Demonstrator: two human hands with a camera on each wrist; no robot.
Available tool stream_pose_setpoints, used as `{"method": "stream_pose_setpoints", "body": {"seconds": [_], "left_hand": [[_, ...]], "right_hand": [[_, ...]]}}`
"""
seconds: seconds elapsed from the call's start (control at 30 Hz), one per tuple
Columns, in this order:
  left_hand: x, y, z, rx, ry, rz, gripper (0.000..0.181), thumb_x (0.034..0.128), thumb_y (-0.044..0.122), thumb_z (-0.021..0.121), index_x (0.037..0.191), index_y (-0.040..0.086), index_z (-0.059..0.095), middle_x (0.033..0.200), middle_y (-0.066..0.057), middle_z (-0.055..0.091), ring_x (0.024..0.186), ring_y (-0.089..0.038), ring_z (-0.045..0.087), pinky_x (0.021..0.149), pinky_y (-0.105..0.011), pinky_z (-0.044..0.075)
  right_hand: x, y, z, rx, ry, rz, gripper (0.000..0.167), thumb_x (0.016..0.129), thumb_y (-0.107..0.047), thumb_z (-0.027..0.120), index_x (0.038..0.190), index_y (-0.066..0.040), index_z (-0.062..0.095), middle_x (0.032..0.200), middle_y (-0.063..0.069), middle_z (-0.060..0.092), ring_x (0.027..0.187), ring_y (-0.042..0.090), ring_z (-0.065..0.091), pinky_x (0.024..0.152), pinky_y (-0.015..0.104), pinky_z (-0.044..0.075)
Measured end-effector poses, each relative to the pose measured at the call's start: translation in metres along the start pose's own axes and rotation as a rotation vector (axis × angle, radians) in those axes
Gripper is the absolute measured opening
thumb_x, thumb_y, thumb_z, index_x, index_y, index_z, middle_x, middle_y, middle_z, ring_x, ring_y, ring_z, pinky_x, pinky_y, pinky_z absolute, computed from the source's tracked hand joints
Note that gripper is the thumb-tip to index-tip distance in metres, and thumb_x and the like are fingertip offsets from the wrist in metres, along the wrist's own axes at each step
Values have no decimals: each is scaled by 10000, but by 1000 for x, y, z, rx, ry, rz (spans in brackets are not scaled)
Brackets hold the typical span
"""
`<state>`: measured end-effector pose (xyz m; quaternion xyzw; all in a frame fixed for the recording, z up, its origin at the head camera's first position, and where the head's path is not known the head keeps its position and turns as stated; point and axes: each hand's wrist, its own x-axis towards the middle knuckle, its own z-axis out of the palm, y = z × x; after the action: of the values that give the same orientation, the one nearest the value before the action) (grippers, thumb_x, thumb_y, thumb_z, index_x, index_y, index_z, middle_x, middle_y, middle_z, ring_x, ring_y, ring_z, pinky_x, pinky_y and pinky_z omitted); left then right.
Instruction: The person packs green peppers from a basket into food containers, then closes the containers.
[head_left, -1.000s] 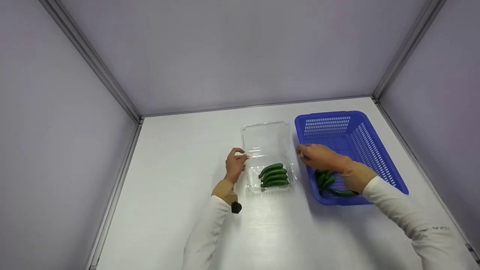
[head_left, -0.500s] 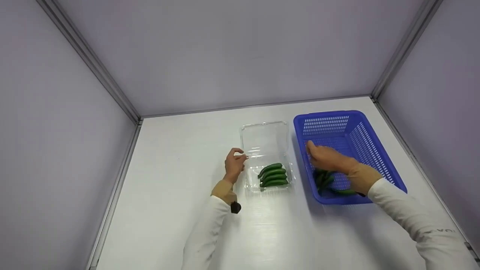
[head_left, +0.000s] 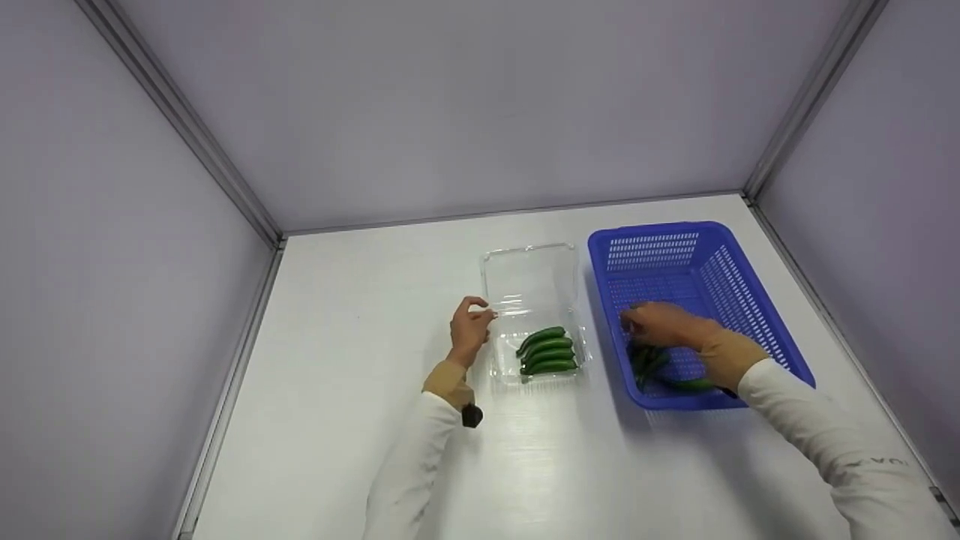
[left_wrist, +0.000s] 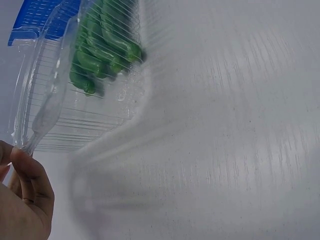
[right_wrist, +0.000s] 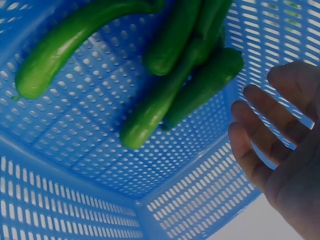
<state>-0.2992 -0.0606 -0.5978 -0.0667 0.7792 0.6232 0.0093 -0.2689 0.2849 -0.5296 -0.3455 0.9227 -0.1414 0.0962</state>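
Note:
A clear plastic box (head_left: 530, 276) stands with its lid folded back, and several green peppers (head_left: 550, 352) lie side by side in its front part. My left hand (head_left: 471, 330) pinches the box's left edge near the hinge; in the left wrist view the thumb and finger of that hand (left_wrist: 27, 192) meet on the clear rim. My right hand (head_left: 660, 325) is inside the blue basket (head_left: 765, 315), above more peppers (head_left: 649, 363). In the right wrist view the right hand (right_wrist: 285, 130) has loosely bent, spread fingers beside the peppers (right_wrist: 150, 112), touching none of them.
One curved pepper (right_wrist: 55, 50) lies apart from the others in the basket. The basket is to the right of the box on the white table (head_left: 337, 375). Grey panels (head_left: 510, 112) enclose the table at the back and both sides.
My right hand has moved from the basket's left rim to the inside of the basket, then down towards the peppers. My left hand has stayed on the box edge.

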Motion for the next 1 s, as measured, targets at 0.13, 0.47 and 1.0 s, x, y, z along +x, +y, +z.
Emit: {"method": "stream_pose_setpoints", "body": {"seconds": [0.13, 0.47, 1.0], "left_hand": [[0, -1, 0, -11, -11, 6, 222, 955, 62, 595, 1160, -18, 570, 981, -194, 717, 551, -115, 512, 494, -187, 412], [-1, 0, -1, -8, -12, 3, 239, 951, 68, 602, 1172, -17, 572, 939, -132, 715, 584, -132, 527, 504, -193, 418], [-1, -1, -1, -24, -4, 2, 238, 940, 57, 624, 1161, -18, 580, 934, -137, 711, 564, -108, 512, 504, -201, 429]], "right_hand": [[-3, 2, 2, 33, -66, 33, 188, 842, 13, 711, 1022, 55, 677, 920, 178, 681, 818, 314, 655, 741, 486, 543], [-5, 3, 4, -11, -114, 47, 200, 842, 57, 707, 1042, 44, 703, 926, 155, 658, 822, 295, 638, 755, 490, 539], [-1, 4, 1, 11, 76, 78, 218, 839, 2, 721, 1012, 2, 588, 895, 158, 668, 807, 305, 646, 725, 494, 539]]}}
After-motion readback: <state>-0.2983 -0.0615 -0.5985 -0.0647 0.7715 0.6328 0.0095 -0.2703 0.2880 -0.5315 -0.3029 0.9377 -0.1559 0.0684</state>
